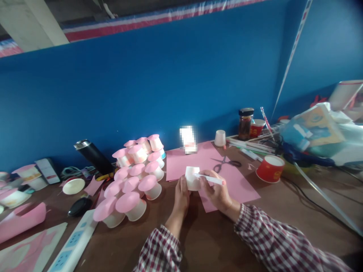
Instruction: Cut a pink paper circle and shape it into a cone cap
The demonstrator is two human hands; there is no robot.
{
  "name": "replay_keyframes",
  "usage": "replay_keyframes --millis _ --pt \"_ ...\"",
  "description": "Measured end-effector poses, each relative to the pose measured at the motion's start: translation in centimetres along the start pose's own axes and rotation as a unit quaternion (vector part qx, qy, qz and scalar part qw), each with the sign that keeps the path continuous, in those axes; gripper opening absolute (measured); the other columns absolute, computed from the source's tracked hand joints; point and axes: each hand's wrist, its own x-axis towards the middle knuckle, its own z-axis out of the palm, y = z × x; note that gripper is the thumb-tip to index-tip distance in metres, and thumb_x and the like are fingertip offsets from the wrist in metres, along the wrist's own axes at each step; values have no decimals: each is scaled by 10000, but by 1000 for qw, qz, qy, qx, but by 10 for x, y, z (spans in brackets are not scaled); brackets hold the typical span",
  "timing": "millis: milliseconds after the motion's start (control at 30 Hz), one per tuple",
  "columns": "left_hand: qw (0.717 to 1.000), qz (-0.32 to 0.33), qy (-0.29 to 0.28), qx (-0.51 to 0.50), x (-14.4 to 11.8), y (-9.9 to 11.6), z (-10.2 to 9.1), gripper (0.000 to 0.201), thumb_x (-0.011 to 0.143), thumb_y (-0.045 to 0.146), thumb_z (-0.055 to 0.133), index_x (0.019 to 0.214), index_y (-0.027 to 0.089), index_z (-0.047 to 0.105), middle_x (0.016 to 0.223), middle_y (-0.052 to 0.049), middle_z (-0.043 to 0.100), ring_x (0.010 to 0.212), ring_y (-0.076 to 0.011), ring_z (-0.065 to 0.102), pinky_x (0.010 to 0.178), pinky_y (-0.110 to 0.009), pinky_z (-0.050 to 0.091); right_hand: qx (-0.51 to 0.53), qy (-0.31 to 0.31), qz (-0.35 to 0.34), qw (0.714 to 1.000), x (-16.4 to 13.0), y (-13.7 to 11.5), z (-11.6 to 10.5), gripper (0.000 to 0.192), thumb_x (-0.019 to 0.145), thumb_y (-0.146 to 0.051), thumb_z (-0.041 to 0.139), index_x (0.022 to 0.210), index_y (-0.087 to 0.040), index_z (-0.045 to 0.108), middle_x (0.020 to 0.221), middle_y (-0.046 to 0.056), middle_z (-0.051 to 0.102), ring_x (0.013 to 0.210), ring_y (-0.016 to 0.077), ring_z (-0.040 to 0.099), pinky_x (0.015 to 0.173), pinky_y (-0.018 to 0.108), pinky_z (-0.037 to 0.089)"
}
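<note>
A small white paper cup (pixel 192 180) is gripped on its left side by my left hand (pixel 182 190). In my right hand (pixel 217 192) is a white marker (pixel 211 179) with a pinkish-red end, its tip at the cup's wall. Under and behind the cup lie pink paper sheets (pixel 181 164). Dark-handled scissors (pixel 225 163) rest spread on the paper, beyond my right hand. To the left stand several paper cups with pink paper tops (pixel 131 200).
A red paper cup (pixel 269 169) stands at right, a white cup (pixel 220 138) and a dark jar (pixel 245 124) behind. Left are a black flask (pixel 93 155), a power strip (pixel 74 241) and a rolled pink sheet (pixel 24 221). A blue partition (pixel 170 75) closes off the back.
</note>
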Motion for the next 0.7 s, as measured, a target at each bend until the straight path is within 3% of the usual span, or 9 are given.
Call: replay_keyframes --millis 700 --pt "999 0 4 -33 2 -2 1 363 769 487 554 892 149 601 800 -34 616 728 -151 565 649 -250 441 0 -14 -9 1000 0 -1 0 94 862 -200 512 934 -196 572 817 32 609 710 150 588 650 266 480"
